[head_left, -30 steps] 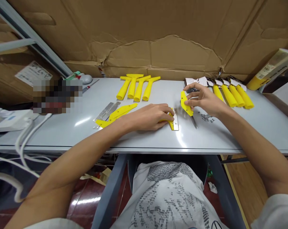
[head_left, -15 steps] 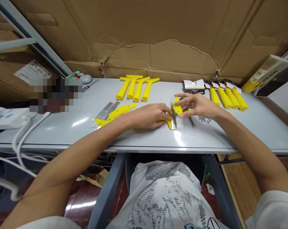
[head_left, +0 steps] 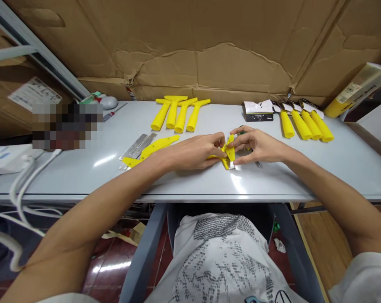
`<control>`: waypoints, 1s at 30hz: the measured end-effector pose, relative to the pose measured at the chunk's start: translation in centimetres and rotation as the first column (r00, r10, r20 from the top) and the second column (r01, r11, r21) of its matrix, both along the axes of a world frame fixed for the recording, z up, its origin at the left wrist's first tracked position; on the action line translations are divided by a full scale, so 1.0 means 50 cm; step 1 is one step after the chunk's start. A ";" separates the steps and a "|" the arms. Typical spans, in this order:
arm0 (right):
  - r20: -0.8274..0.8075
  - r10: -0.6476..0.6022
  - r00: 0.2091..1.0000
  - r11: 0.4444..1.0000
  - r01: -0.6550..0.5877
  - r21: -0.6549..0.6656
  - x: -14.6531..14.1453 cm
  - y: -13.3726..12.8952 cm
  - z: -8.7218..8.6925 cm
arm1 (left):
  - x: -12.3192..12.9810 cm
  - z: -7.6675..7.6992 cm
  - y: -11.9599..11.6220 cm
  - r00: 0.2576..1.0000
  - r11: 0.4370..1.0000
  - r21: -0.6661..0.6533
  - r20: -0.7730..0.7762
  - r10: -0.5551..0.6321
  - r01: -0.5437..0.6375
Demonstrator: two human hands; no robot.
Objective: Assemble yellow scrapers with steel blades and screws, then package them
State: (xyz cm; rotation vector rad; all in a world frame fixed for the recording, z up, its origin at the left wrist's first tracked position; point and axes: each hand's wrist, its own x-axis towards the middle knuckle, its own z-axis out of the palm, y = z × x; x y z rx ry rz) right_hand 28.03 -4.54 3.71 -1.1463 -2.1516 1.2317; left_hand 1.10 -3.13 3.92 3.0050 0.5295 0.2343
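Across the middle of the frame lies the worktop (head_left: pixel 184 185). Right of centre, the right hand (head_left: pixel 237 147) pinches a yellow plate (head_left: pixel 230 148) over a metal blade (head_left: pixel 232 166); the left hand (head_left: pixel 220 147) holds the yellow handle (head_left: pixel 226 163) beneath.

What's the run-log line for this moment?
Left hand: holding yellow handle | Right hand: holding yellow plate over metal blade | Rear left: four yellow T-shaped handles

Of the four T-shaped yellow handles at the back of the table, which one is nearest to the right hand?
The rightmost handle: the other three lie further left, away from the right hand.
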 end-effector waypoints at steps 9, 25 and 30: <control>0.113 0.019 0.993 0.991 -0.034 0.132 0.010 0.008 0.007 | 0.000 0.005 0.000 1.000 1.000 -0.019 -0.018 -0.015 0.014; 0.269 0.111 0.957 0.931 -0.195 0.310 -0.004 0.004 0.004 | 0.001 -0.006 0.014 0.988 0.975 -0.180 0.057 0.145 -0.133; 0.249 0.089 0.964 0.931 -0.169 0.323 -0.007 0.002 0.001 | 0.000 -0.006 0.015 0.984 0.969 -0.205 0.083 0.156 -0.137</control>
